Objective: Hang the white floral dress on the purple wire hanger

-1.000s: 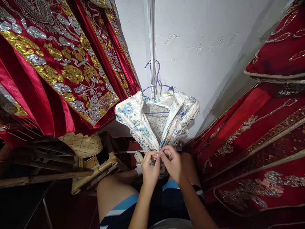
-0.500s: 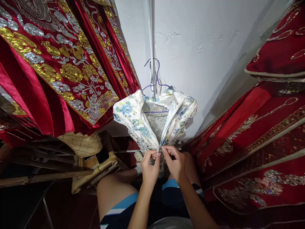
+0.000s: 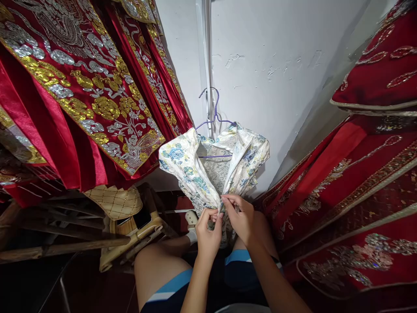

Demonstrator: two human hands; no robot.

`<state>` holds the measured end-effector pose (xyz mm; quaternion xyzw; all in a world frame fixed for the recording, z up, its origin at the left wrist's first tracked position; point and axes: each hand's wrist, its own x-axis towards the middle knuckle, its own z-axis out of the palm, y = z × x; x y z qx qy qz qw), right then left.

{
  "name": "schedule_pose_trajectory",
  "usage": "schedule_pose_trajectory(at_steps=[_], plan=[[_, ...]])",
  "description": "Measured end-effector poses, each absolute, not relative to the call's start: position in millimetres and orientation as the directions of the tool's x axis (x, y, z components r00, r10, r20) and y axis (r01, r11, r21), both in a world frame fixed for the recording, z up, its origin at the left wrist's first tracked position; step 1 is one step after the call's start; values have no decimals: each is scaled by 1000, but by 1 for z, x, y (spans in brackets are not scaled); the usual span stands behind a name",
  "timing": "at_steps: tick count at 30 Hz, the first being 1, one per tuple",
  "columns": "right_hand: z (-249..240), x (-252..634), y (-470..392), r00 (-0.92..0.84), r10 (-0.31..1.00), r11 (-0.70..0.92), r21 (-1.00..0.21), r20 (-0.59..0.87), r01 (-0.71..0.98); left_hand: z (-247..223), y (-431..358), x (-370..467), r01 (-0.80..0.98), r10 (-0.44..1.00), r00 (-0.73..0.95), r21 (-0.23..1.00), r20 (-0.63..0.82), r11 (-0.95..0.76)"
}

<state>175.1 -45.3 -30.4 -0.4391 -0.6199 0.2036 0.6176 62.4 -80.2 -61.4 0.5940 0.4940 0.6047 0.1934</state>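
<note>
A white short-sleeved floral blouse [image 3: 189, 169] with blue and yellow flowers hangs on a purple wire hanger [image 3: 216, 114]. Its front is parted at the top, baring the patterned inside, and the two edges meet lower down. There my left hand [image 3: 208, 230] pinches the front edge between thumb and fingers. Slightly higher and to the right, my right hand [image 3: 240, 217] has its thumb and forefinger closed on the other edge. Any small fastener between the fingertips is too small to make out. The lower part of the blouse is partly hidden behind my hands.
Red robes with gold and silver embroidery [image 3: 107, 108] hang at left, close to the blouse. More beaded red garments [image 3: 325, 182] hang at right. Behind is a white wall [image 3: 260, 56]. A bamboo chair [image 3: 143, 237] at lower left holds a dark phone [image 3: 142, 218].
My right hand has moved slightly up along the front edge, a little away from the left fingertips. My left hand keeps its pinch. The whole view has shifted slightly.
</note>
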Motion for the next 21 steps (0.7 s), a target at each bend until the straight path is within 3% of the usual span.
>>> schedule_pose_trajectory(at_steps=[21], plan=[[15,161,-9,195,782,547,-802,592,241,-61,-81,57,374,822,-212,821,529,-432]])
